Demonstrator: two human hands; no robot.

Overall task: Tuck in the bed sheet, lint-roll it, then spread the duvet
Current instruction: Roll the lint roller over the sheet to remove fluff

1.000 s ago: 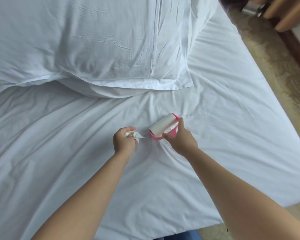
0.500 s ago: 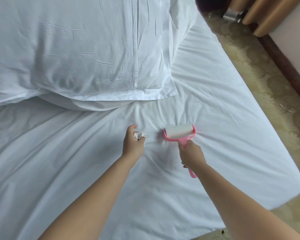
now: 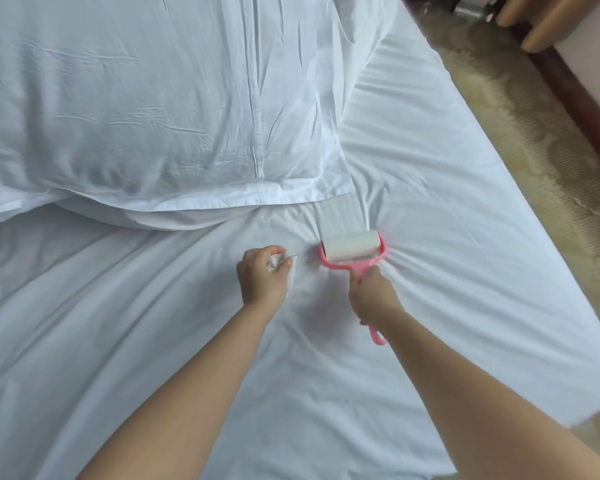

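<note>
A white bed sheet (image 3: 447, 209) covers the mattress, wrinkled around my hands. My right hand (image 3: 371, 294) grips the pink handle of a lint roller (image 3: 352, 247), whose white roll presses flat on the sheet just below the pillow's corner. The sheet bunches into folds around the roller. My left hand (image 3: 262, 280) is closed on a crumpled white paper scrap (image 3: 276, 263), resting on the sheet left of the roller. No duvet is in view.
A large white pillow (image 3: 153, 109) fills the upper left, its hem close to the roller. The bed's right edge runs diagonally beside patterned beige carpet (image 3: 541, 140). Wooden furniture legs (image 3: 548, 26) and a dark baseboard stand at the top right.
The roller turned from lifted and angled in my right hand to flat on the sheet, then rolled slightly toward the pillow. My left hand stayed closed on the paper scrap.
</note>
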